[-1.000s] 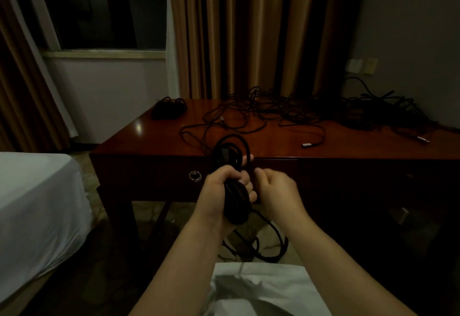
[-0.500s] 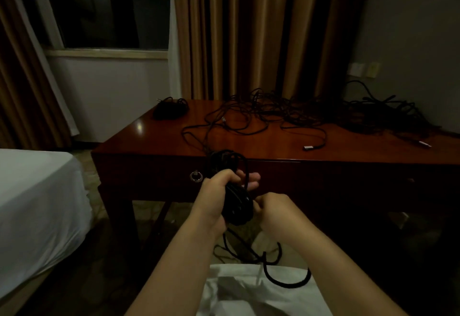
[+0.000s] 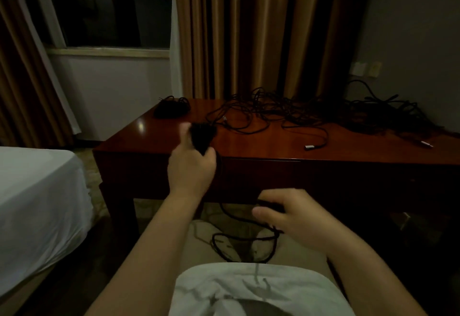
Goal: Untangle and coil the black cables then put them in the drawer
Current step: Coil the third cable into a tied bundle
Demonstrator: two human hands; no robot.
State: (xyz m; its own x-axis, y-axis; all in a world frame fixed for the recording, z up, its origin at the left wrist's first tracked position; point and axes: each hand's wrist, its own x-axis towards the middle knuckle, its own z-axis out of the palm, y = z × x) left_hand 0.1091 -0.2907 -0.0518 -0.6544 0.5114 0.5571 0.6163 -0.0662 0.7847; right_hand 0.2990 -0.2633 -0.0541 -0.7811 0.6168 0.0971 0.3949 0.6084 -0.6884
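We see a white bed [image 3: 37, 211] at the left edge, then the red-brown desk [image 3: 261, 146] across mid-frame, tangled black cables [image 3: 311, 114] strewn over its far top. At centre, our left hand [image 3: 190, 168] grips a coiled black bundle [image 3: 201, 136]; lower right, our right hand [image 3: 286, 212] curls around its trailing cable [image 3: 224, 211].

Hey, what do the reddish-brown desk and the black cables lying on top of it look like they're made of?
The reddish-brown desk looks like wood or wood veneer under a glossy varnish: a bright light spot reflects near its left corner. The black cables look like flexible rubber or plastic sheathing with a matte finish, since they lie in loose loops and give no glare. One ends in a silvery, probably metal, plug.
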